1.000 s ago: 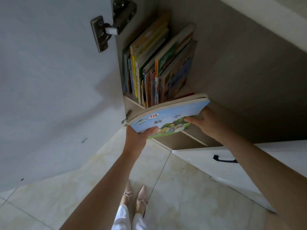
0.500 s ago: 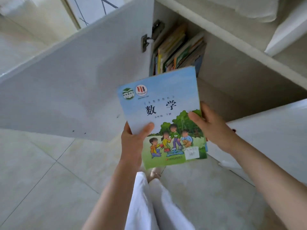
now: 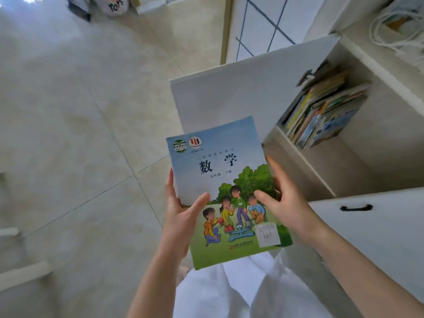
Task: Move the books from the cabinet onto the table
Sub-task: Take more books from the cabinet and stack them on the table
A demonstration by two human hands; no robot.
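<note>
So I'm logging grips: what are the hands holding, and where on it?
A blue-and-green illustrated textbook, held by both: left hand on its left edge, right hand on its right edge, thumbs on the cover.

floor (image 3: 68, 134): pale tiles | window (image 3: 259, 28): daylight | cabinet door (image 3: 229, 97): white, open

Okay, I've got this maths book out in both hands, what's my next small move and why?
Probably carry the maths book away from the cabinet toward the table, which is not in view. Both the left hand and the right hand already grip its edges, it is clear of the shelf, and more books wait inside.
</note>
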